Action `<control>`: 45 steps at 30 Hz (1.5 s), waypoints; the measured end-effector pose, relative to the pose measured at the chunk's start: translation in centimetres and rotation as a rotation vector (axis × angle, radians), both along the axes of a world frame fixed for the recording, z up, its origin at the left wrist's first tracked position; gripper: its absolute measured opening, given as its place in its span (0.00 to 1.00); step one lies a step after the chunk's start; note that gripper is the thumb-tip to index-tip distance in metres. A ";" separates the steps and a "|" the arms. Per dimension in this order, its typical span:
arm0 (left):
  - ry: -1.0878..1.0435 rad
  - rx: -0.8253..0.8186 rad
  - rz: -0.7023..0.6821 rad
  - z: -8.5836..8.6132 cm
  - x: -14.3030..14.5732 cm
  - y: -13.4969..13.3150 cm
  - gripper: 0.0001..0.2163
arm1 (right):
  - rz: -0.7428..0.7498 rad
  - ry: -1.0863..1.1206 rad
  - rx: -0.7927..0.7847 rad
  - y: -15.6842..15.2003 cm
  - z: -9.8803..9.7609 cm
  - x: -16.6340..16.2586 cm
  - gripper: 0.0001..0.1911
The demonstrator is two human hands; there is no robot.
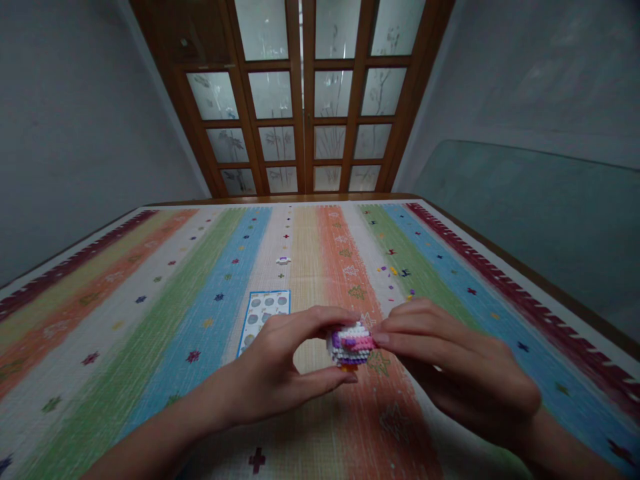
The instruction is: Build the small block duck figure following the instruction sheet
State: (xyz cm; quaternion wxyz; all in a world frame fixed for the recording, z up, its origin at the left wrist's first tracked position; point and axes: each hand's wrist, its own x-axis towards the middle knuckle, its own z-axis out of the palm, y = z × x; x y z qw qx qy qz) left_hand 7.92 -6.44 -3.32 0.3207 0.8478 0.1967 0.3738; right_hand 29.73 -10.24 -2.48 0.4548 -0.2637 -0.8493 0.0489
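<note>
White, purple and pink, the small brick model [349, 348] is held above the cloth-covered table [307, 243], well apart from its far edge. Our left hand [273, 363] grasps it between thumb and fingers; our right hand [460, 363] has its fingertips against the pink side, though we cannot tell whether they grip anything. Toward the table's left edge from the model lies a blue-bordered sheet [271, 311]; loose purple and yellow pieces [393, 271] lie nearer the right edge.
</note>
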 end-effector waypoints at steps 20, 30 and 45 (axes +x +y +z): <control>-0.100 0.051 -0.074 -0.8 0.4 0.4 0.21 | -0.020 -0.053 0.010 -0.8 0.4 0.0 0.17; -0.223 -0.148 -0.144 -1.1 0.6 0.7 0.20 | -0.033 0.012 0.016 -0.6 0.3 -0.4 0.17; -0.173 0.013 -0.147 -1.0 0.2 0.7 0.24 | -0.023 -0.045 0.029 -1.1 0.6 -0.2 0.15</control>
